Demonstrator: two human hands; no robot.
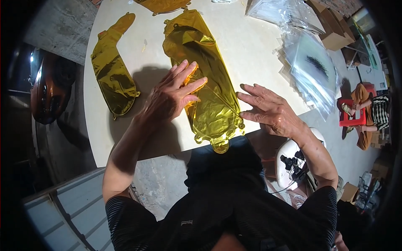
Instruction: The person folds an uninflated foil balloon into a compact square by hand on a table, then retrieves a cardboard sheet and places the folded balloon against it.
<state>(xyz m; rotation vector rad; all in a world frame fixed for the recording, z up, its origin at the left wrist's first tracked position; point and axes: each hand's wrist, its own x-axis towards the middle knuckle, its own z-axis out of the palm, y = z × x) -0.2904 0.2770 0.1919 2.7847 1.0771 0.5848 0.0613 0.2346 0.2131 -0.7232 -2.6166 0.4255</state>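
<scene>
A shiny gold foil balloon (pixel 215 100), flat and creased, lies lengthwise in front of me, its rounded tabbed end hanging over the table's near edge. My left hand (pixel 173 90) rests on its left side with the fingers stretched out, pressing the foil. Some crumpled orange-gold foil shows around those fingers. At the balloon's right edge is my right hand (pixel 270 111), fingers apart, the tips touching or almost touching the rim. Another flat gold foil balloon (pixel 112 69), bent at its top, lies to the left of my left hand.
The pale table (pixel 146 46) has a curved left edge. A gold foil piece (pixel 163 5) lies at the far edge. Clear plastic sleeves (pixel 312 62) are stacked on the right, with more clear bags (pixel 284 14) behind. Beyond are cardboard boxes (pixel 333 25) and a person by a red stool (pixel 349 113).
</scene>
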